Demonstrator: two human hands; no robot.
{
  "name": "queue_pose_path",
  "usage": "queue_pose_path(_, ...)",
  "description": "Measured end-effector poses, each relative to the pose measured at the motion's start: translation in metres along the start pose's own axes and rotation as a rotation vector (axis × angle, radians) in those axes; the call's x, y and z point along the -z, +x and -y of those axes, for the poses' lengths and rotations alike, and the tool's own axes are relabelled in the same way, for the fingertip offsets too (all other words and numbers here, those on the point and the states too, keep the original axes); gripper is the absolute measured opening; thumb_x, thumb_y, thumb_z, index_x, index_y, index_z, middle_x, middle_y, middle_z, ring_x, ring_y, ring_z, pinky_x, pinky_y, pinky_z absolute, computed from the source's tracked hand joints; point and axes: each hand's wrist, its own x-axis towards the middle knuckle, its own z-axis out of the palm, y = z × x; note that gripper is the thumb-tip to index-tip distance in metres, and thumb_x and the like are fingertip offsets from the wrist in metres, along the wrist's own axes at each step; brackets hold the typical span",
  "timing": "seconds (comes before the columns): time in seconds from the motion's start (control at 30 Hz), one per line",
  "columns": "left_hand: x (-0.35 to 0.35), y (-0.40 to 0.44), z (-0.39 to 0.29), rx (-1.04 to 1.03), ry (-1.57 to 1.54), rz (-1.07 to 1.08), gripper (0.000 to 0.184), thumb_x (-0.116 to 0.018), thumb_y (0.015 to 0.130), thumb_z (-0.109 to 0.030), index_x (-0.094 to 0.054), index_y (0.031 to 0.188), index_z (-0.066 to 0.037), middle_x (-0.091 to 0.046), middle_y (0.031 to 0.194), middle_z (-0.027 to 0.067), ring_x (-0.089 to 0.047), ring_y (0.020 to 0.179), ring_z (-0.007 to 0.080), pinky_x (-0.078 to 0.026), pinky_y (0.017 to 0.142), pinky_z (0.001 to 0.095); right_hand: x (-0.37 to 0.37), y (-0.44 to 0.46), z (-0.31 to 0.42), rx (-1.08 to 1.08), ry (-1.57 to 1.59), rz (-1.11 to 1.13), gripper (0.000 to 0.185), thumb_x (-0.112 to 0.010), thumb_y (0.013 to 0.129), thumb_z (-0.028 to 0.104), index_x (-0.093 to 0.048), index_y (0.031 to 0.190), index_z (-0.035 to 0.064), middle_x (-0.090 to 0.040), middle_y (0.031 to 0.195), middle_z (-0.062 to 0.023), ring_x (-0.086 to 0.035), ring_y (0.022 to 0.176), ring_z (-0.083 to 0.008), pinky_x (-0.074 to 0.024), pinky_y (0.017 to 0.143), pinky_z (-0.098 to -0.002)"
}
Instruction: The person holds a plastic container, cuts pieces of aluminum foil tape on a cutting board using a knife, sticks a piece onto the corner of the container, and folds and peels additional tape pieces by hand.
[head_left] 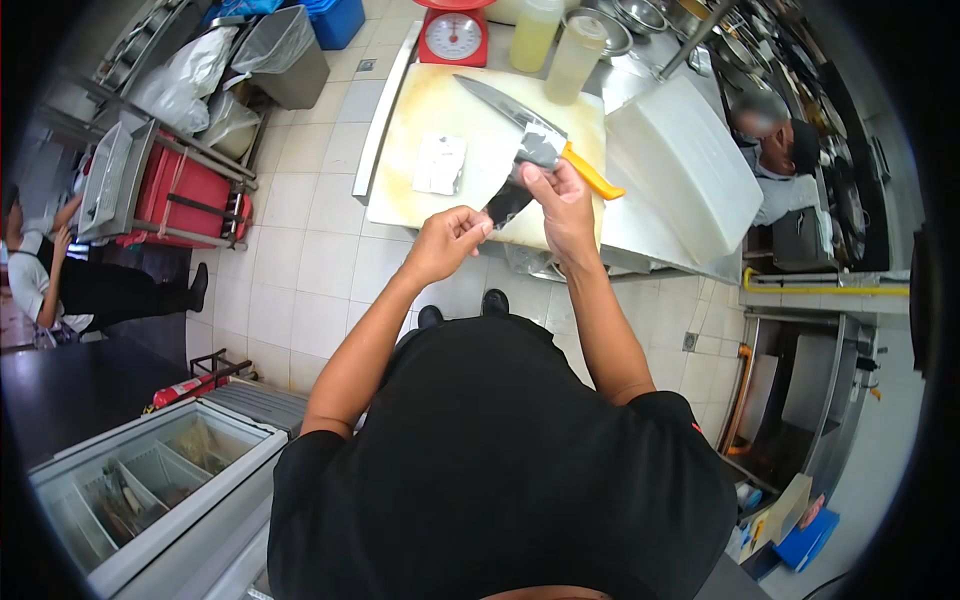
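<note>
Between my two hands is a dark, flat piece with a grey and white part at its upper end; I cannot make out what it is. My left hand [452, 243] pinches its lower left end. The upper part of the dark piece [510, 200] is held by my right hand [562, 205], thumb on top. Below them lies a pale cutting board [400, 150]. A knife with a yellow handle [597, 177] rests on the board, its blade pointing up and left, partly hidden behind the grey part. A small white packet [440, 165] lies flat on the board's left side.
A red scale [453, 38] and two squeeze bottles [575, 60] stand beyond the board. A large white container [685, 165] is at the right. One person [775, 160] is at the far right, another [110, 275] at the left. An open-topped chest [160, 480] stands lower left.
</note>
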Motion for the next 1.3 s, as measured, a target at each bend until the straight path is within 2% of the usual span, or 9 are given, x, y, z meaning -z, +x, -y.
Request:
queue_pose_path(0.1, 0.002, 0.0, -0.007, 0.117, -0.045, -0.092, 0.022, -0.06, 0.095, -0.023, -0.06, 0.095, -0.001, -0.063, 0.082, 0.0035, -0.061, 0.071, 0.0082, -0.048, 0.063, 0.0223, -0.002, -0.017, 0.008, 0.017, -0.136, 0.049, 0.02, -0.068, 0.09, 0.013, -0.063, 0.102, -0.002, -0.067, 0.098, -0.0047, -0.06, 0.087, -0.0079, -0.0472, 0.08, -0.0233)
queue_pose_path(0.17, -0.002, -0.003, -0.023, 0.232, -0.577, -0.144, 0.029, -0.056, 0.098, -0.027, -0.058, 0.107, 0.001, -0.065, 0.091, 0.0085, -0.064, 0.078, 0.0124, -0.051, 0.068, 0.025, 0.002, -0.024, 0.011, -0.064, -0.291, 0.056, 0.015, -0.069, 0.088, 0.011, -0.068, 0.096, -0.0007, -0.068, 0.1, -0.0065, -0.062, 0.092, -0.0125, -0.0477, 0.084, -0.0262)
queue_pose_path(0.27, 0.004, -0.006, -0.052, 0.248, -1.149, 0.018, 0.036, -0.052, 0.099, -0.025, -0.052, 0.119, 0.004, -0.065, 0.099, 0.012, -0.065, 0.088, 0.0161, -0.053, 0.078, 0.0276, 0.0, -0.027, 0.016, 0.321, -0.565, 0.483, 0.018, -0.068, 0.078, 0.0, -0.07, 0.096, 0.0033, -0.07, 0.105, -0.0057, -0.059, 0.114, -0.0248, -0.0396, 0.101, -0.0392)
queue_pose_path(0.43, -0.003, -0.005, -0.041, 0.154, -0.886, -0.166, 0.032, -0.058, 0.096, -0.015, -0.054, 0.119, 0.005, -0.064, 0.102, 0.0081, -0.06, 0.099, 0.013, -0.05, 0.086, 0.0262, 0.003, -0.046, 0.003, 0.335, -0.658, 0.59, 0.02, -0.07, 0.078, 0.002, -0.071, 0.096, 0.0103, -0.071, 0.104, -0.0003, -0.059, 0.117, -0.0222, -0.0242, 0.111, -0.0493)
queue_pose_path(0.57, -0.005, -0.005, -0.029, 0.137, -0.714, -0.215, 0.019, -0.063, 0.094, -0.017, -0.063, 0.1, 0.0, -0.062, 0.084, 0.0007, -0.054, 0.075, 0.0057, -0.044, 0.066, 0.0217, 0.003, -0.055, 0.004, 0.306, -0.69, 0.611, 0.015, -0.071, 0.082, 0.009, -0.071, 0.098, 0.0092, -0.071, 0.104, -0.0015, -0.063, 0.11, -0.0214, -0.0253, 0.111, -0.0497)
queue_pose_path(0.83, -0.024, -0.01, -0.037, -0.045, -0.541, -0.334, 0.019, -0.064, 0.094, -0.021, -0.064, 0.087, -0.003, -0.054, 0.071, -0.0062, -0.041, 0.06, 0.0001, -0.033, 0.053, 0.019, -0.006, -0.06, 0.015, -0.145, -0.239, 0.209, 0.021, -0.067, 0.09, 0.013, -0.067, 0.103, -0.0031, -0.069, 0.095, -0.0078, -0.062, 0.093, -0.0114, -0.049, 0.079, -0.025)
queue_pose_path(1.03, -0.01, -0.014, -0.057, -0.158, -0.506, -0.19, 0.015, -0.064, 0.092, -0.012, -0.064, 0.098, 0.001, -0.063, 0.088, 0.0001, -0.055, 0.08, 0.0035, -0.045, 0.068, 0.0191, -0.001, -0.057, 0.037, 0.081, -0.487, 0.424, 0.017, -0.068, 0.087, 0.01, -0.066, 0.096, -0.0047, -0.067, 0.095, -0.0102, -0.062, 0.086, -0.0154, -0.0484, 0.079, -0.028)
queue_pose_path(1.1, 0.003, -0.014, -0.062, -0.218, -0.148, -0.083, 0.014, -0.067, 0.089, -0.009, -0.065, 0.099, 0.001, -0.065, 0.09, 0.0019, -0.059, 0.085, 0.0065, -0.048, 0.074, 0.0213, -0.003, -0.059, 0.04, 0.145, -0.577, 0.507, 0.016, -0.068, 0.086, 0.01, -0.066, 0.093, -0.0044, -0.067, 0.094, -0.011, -0.063, 0.087, -0.018, -0.0484, 0.079, -0.0294)
queue_pose_path(1.3, 0.007, -0.016, -0.072, -0.187, -0.321, -0.25, 0.014, -0.072, 0.086, -0.01, -0.07, 0.095, 0.001, -0.069, 0.09, 0.0037, -0.061, 0.082, 0.0076, -0.049, 0.075, 0.0224, -0.011, -0.064, 0.043, 0.356, -0.533, 0.539, 0.015, -0.068, 0.085, 0.011, -0.064, 0.087, -0.0032, -0.063, 0.086, -0.0124, -0.06, 0.084, -0.0242, -0.0469, 0.074, -0.0341)
